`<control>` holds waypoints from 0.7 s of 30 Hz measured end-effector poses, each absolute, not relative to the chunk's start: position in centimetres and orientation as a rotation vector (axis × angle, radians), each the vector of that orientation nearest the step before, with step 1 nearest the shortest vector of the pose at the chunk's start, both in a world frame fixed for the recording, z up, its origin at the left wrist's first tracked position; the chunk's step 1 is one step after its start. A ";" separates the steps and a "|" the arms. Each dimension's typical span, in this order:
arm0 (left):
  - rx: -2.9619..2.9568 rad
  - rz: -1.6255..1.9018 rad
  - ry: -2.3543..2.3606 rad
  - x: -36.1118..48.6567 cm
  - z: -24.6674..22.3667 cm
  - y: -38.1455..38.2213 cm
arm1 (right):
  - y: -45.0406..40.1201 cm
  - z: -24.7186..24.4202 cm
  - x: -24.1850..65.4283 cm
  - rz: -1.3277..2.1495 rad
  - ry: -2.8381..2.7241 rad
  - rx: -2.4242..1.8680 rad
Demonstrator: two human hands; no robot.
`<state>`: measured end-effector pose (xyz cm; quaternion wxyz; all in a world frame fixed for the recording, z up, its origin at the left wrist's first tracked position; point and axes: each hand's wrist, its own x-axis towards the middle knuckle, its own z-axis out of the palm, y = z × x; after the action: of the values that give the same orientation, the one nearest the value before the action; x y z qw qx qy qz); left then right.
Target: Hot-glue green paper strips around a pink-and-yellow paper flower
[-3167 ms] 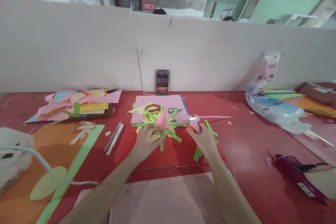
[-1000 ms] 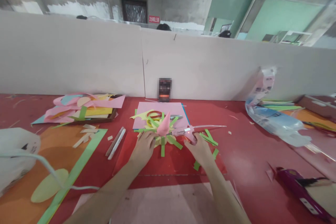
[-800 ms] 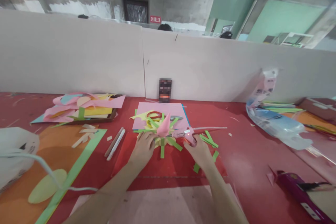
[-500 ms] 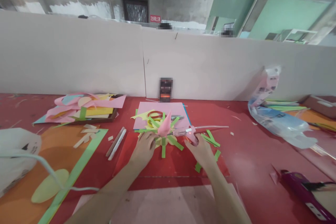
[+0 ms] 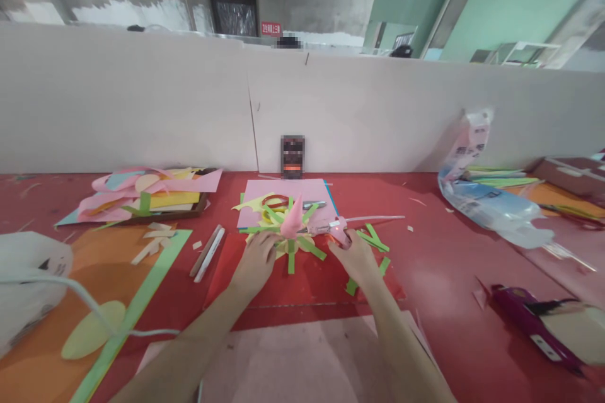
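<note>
My right hand (image 5: 350,250) grips a pink glue gun (image 5: 337,230), with a clear glue stick jutting from its back. The gun's tip points left, at the base of a pink paper cone (image 5: 292,219). That cone stands at the centre of a paper flower with yellow petals and green strips (image 5: 291,259). At the flower's left side is my left hand (image 5: 258,257), its fingers bent and closed at the edge; what they pinch is too small to make out. A red sheet (image 5: 302,286) lies underneath.
Coloured paper (image 5: 155,184) fills a tray at the back left. Two pens (image 5: 209,254) lie left of the red sheet. A plastic bag (image 5: 496,211) and a purple device (image 5: 534,327) are at the right. A phone (image 5: 292,157) leans on the white partition (image 5: 189,101).
The whole view has shifted slightly, so most things appear a little further left and up. Both hands keep nearly the same places at the flower and the glue gun.
</note>
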<state>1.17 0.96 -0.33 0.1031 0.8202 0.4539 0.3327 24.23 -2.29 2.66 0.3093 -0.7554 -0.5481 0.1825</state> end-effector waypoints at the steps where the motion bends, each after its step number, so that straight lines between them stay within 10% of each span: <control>1: 2.430 0.978 1.332 1.2 -0.3 1.0 | -2.3 2.7 24.2 0.479 -1.450 -1.995; 21: 2.532 0.921 1.414 1.1 0.8 0.3 | -2.2 2.1 23.8 0.436 -1.541 -2.079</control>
<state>1.06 0.30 0.78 0.0491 0.8311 0.4642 0.3023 23.85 -2.25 2.14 0.2558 -0.7659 -0.5676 0.1607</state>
